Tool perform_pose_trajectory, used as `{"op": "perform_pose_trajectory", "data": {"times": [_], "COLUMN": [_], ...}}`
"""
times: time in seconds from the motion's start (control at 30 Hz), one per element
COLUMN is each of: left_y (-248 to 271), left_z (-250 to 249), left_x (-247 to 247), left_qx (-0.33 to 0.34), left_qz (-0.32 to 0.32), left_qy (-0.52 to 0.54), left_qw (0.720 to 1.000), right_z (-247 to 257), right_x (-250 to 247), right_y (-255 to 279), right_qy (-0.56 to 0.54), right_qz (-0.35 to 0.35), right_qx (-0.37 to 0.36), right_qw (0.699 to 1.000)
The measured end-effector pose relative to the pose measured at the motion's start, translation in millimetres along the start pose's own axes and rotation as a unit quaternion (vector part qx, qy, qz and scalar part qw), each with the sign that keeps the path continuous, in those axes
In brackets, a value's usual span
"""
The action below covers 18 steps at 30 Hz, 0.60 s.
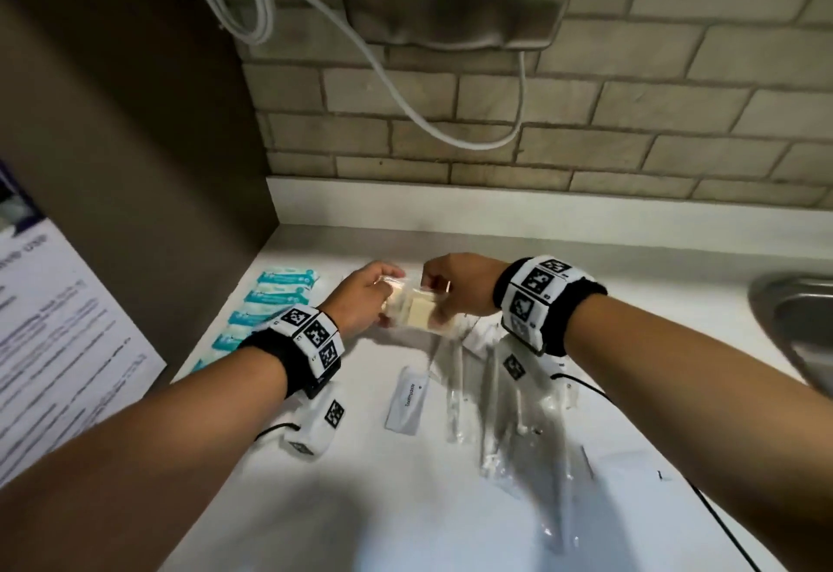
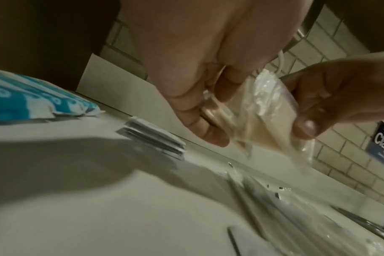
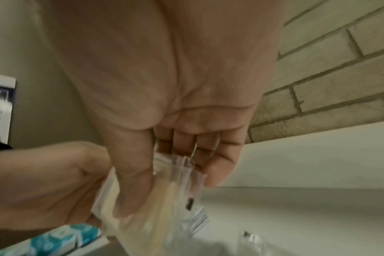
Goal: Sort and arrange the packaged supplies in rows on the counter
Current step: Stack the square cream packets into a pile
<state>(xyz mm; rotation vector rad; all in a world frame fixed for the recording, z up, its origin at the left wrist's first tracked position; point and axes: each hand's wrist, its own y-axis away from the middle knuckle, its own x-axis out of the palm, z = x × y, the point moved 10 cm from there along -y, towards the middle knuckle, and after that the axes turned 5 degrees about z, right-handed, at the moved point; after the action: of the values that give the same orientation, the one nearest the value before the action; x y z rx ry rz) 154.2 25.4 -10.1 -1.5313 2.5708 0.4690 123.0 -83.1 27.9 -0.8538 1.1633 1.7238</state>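
We've got both hands up — left hand (image 1: pixel 360 296) and right hand (image 1: pixel 455 285) each with a pinching grip on the clear packets of cream squares (image 1: pixel 412 310), above the white counter (image 1: pixel 631 400) — next, separating and laying them beside the blue-and-white packets (image 1: pixel 275 296).

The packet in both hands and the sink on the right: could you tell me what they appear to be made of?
Packet: clear, glossy plastic film, judging by its crinkles and highlights; the cream blocks inside could be soap, though that is unclear. Sink: probably brushed stainless steel, grey with a soft sheen.
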Motion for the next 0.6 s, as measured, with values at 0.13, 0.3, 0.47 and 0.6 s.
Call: {"op": "perform_pose_trajectory", "data": {"times": [0.13,0.3,0.47,0.6], "left_y": [26,45,52,58], "left_z": [21,44,46,57], "left_x": [-9,-23,-39,-45], "left_qx": [-0.032,-0.037,0.007,0.034], "left_qz": [0.06,0.135,0.16,0.168], "left_qy": [0.057,0.035,-0.015,-0.08], "left_qw": [0.996,0.99,0.987,0.982], "right_z": [23,52,72,72], "right_x": [27,48,49,60], "right_y": [-6,-12,-11,-11], "right_qy": [-0.019,-0.032,-0.054,-0.032], "right_qz": [-0.009,-0.03,-0.098,-0.077], "right_qx": [0.043,0.066,0.047,0.071], "right_qw": [0.999,0.997,0.993,0.994]}}
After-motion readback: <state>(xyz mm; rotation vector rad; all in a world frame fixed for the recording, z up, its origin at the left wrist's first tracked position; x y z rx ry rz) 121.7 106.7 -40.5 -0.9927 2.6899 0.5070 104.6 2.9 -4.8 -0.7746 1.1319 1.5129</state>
